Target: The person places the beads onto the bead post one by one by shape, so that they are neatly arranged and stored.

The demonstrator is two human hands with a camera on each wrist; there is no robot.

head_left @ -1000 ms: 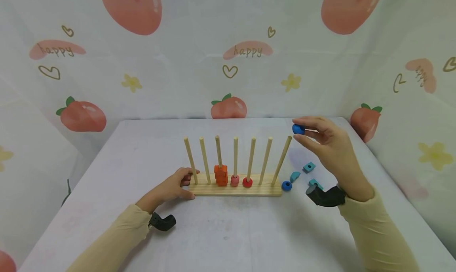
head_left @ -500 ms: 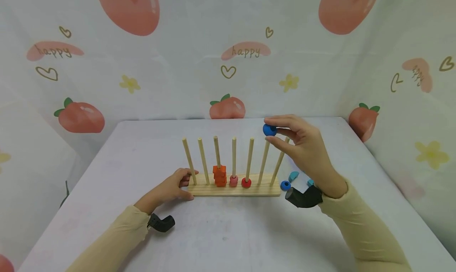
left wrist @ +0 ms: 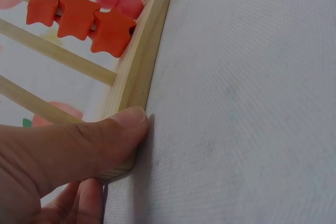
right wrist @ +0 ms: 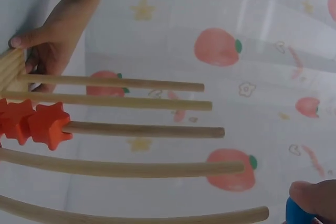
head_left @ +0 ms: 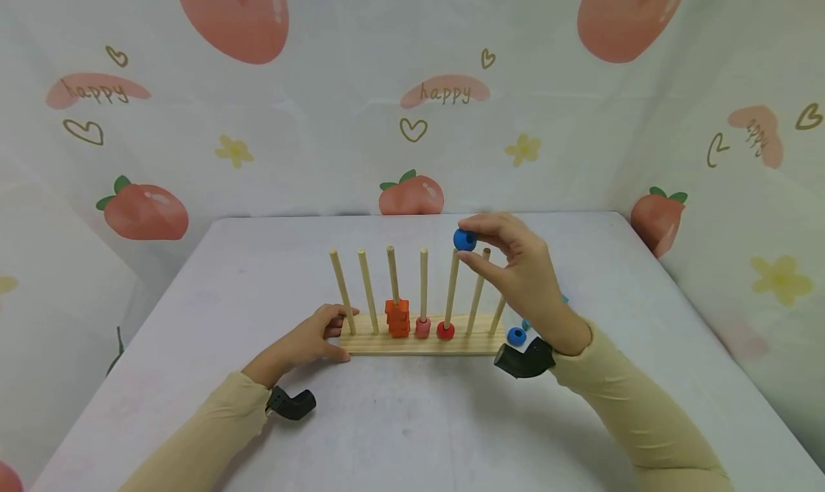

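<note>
My left hand [head_left: 306, 340] grips the left end of a wooden peg stand [head_left: 387, 347], thumb along the front edge in the left wrist view. Between thumb and fingertips, my right hand [head_left: 518, 270] pinches a round blue bead [head_left: 464, 240], also partly seen as a blue bead [right wrist: 298, 213] in the right wrist view. The bead is close to the top of the peg [head_left: 452, 284] just right of the middle, its hole facing sideways. Down that peg sits a red bead [head_left: 445, 331]. Pink beads [head_left: 422, 328] are on the middle peg; orange stars [head_left: 397, 320] stack on the third from the left.
Another blue bead [head_left: 516, 336] lies on the table by the stand's right end. Teal pieces [head_left: 526, 324] are mostly hidden behind my right hand and forearm. Bare upright pegs [head_left: 367, 291] stand at the left. A patterned cloth [head_left: 309, 119] hangs behind the table [head_left: 399, 420].
My right hand has carried the blue bead leftward, from beyond the right end peg to the peg right of the middle. My left hand has kept its grip on the stand.
</note>
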